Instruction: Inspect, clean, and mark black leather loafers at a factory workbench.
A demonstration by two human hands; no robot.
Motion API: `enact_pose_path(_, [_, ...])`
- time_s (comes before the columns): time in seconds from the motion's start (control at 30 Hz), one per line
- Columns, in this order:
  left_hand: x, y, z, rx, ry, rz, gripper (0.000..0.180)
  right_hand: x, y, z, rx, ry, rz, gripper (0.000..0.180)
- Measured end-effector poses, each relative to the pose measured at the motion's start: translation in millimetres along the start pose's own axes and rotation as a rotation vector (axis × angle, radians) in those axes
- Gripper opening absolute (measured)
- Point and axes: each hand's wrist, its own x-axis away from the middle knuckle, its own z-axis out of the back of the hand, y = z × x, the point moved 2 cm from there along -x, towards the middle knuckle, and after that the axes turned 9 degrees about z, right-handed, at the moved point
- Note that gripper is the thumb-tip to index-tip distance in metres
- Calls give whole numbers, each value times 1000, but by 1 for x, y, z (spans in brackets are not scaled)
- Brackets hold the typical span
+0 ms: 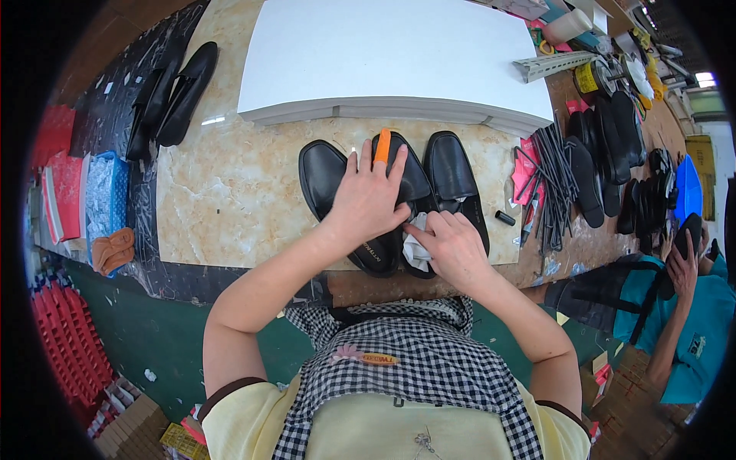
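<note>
Three black backless slip-on shoes lie side by side on the marble-patterned board: a left one, a middle one and a right one. My left hand lies over the left and middle shoes with its fingers spread, an orange sleeve covering one finger. Pinched in my right hand is a crumpled white wad, paper or cloth, pressed against the heel end of the middle shoe. My hands hide part of that shoe's insole.
White sheets are stacked behind the shoes. Another black pair lies far left, near a blue basket. At right are a black marker cap, black rods and several soles. A co-worker handles a black shoe.
</note>
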Motion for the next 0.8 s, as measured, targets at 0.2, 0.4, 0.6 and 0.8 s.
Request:
enact_pose_path(0.2, [-12,-32,17,474,-172,28,80,-55,22,-24,311,96,-64,15])
enact_pose_path(0.4, [0,-20,15,328,-161,24,113,-32,35,25,-25,110,-188,64])
enact_pose_path(0.6, [-12,-3,-7,373,135,170,110,-70,60,-18,231,127,-241,70])
enact_pose_path(0.8, [-22,5,35,269,41,-44,101,-42,59,-5,49,224,-284,76])
